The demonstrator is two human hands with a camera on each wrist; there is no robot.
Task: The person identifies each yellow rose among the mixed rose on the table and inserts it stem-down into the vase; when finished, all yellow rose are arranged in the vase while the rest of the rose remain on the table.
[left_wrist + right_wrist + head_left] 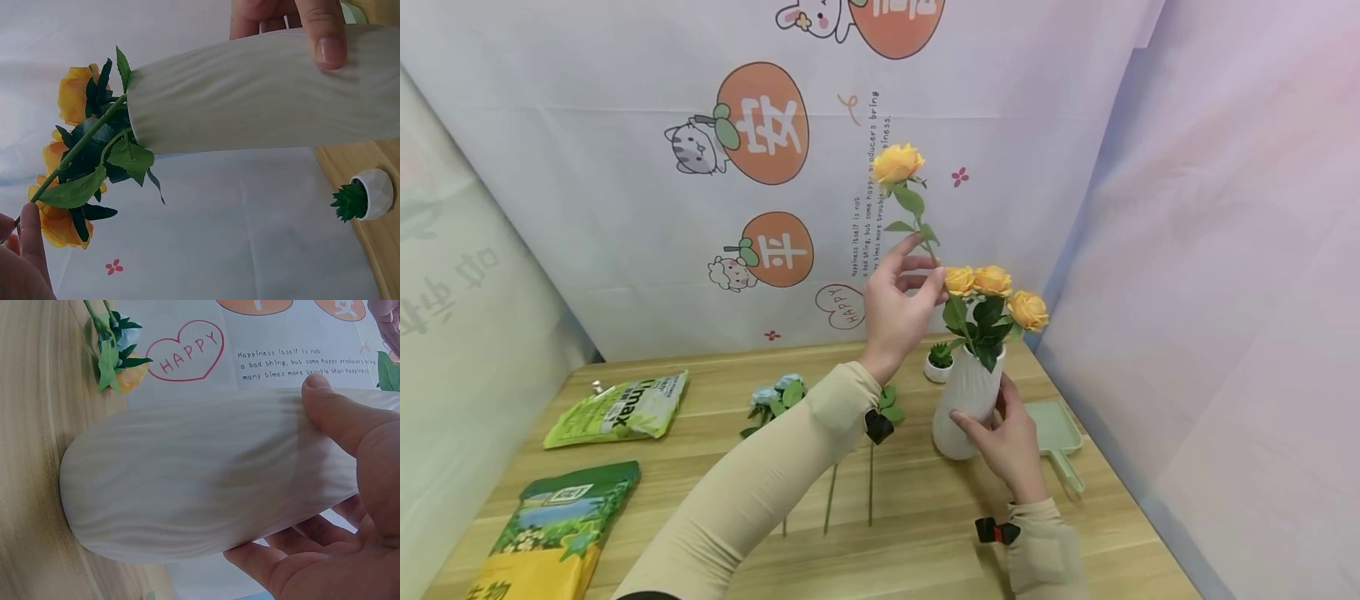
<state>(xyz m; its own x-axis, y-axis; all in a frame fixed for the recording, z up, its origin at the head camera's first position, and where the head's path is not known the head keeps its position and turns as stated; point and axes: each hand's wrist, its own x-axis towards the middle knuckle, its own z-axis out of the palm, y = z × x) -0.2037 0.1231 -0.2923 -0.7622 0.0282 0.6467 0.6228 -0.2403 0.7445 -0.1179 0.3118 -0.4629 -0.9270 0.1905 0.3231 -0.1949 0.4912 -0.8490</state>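
Yellow roses (992, 281) in a white vase (964, 393), right fingers (256, 561) round it

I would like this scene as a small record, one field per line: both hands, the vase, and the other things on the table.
left hand: pinches a yellow rose by its stem
right hand: grips the white vase
in vase: three other yellow roses
near vase: small potted plant, pale green dustpan
lying on table: blue flowers, partly hidden by the left sleeve
table's left side: green bag, yellow-and-green bag
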